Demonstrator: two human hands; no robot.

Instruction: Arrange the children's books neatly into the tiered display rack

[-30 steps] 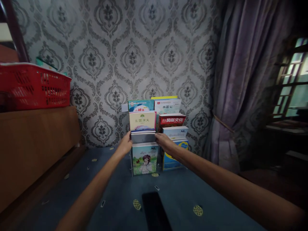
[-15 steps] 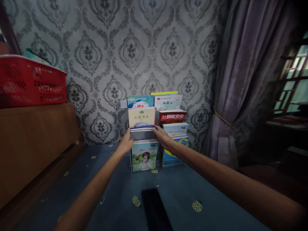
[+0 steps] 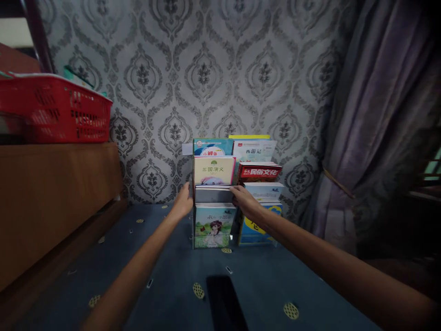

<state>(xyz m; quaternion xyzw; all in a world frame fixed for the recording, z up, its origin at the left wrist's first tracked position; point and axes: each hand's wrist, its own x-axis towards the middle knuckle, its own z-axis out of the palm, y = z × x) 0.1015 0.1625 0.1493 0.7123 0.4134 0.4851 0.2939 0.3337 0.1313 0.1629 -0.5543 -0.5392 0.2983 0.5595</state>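
Two columns of children's books stand in stepped rows, in what looks like a clear tiered rack [image 3: 193,232]. My right hand [image 3: 245,201] pinches the right edge of a grey-fronted book [image 3: 212,196] in the left column. Beside the left edge of that column, my left hand [image 3: 183,202] has its fingers pointing up and its thumb apart, holding nothing. Behind the grey book rises a cream book [image 3: 213,169]. A book with a girl on its cover [image 3: 215,227] stands in front, below it. To the right are a red book [image 3: 261,172] and a blue-and-yellow book [image 3: 257,232].
A black phone-like slab [image 3: 225,303] lies on the blue patterned cloth [image 3: 165,276] in front. At left, a red plastic basket [image 3: 69,110] sits on a wooden cabinet [image 3: 58,197]. Patterned wallpaper [image 3: 203,73] is behind, and a tied purple curtain [image 3: 354,138] hangs at right.
My left hand has come off the books' left edge and sits just beside it. The blue-edged book on top has sunk down behind the grey one. The view has shifted slightly left.
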